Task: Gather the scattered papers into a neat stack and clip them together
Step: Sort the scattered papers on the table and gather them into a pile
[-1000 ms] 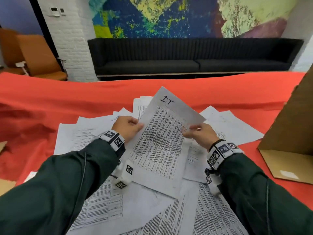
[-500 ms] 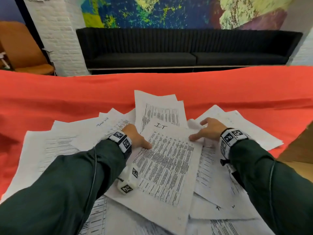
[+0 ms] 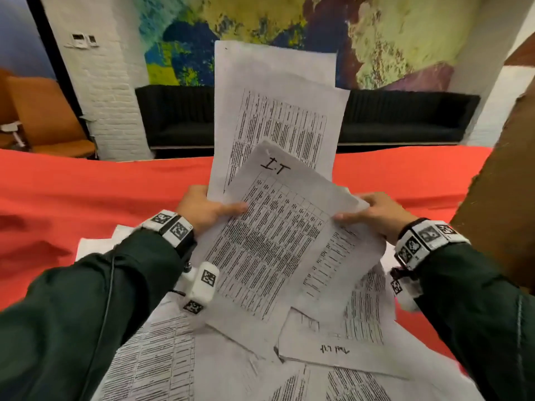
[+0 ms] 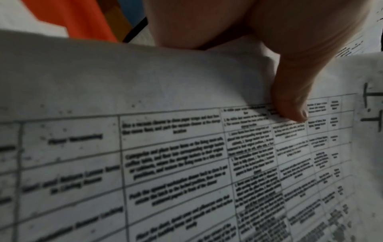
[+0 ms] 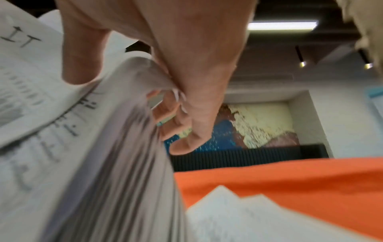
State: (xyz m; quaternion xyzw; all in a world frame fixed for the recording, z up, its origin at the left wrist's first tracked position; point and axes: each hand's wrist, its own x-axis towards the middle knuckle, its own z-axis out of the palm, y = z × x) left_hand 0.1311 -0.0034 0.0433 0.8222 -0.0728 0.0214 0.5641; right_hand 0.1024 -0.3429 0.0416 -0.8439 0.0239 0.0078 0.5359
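I hold a loose bunch of printed sheets [image 3: 269,235] lifted off the table, tilted up toward me. The front sheet, marked "I.T" [image 3: 275,168], lies askew over a taller sheet [image 3: 278,111] behind it. My left hand [image 3: 208,211] grips the left edge, thumb [image 4: 290,104] pressed on the printed table. My right hand [image 3: 373,214] pinches the right edges [image 5: 145,78], fingers curled behind the sheets. More papers [image 3: 333,357] lie scattered below on the red cloth. No clip is visible.
A red tablecloth [image 3: 86,192] covers the table. A brown cardboard box [image 3: 503,183] stands at the right edge, close to my right forearm. A black sofa [image 3: 405,117] and painted wall lie beyond the table; an orange chair [image 3: 49,123] stands at far left.
Half a second ago both hands pressed the sheets flat on the table. Now they have lifted the bunch up, with a second taller sheet gathered behind the "I.T" page.
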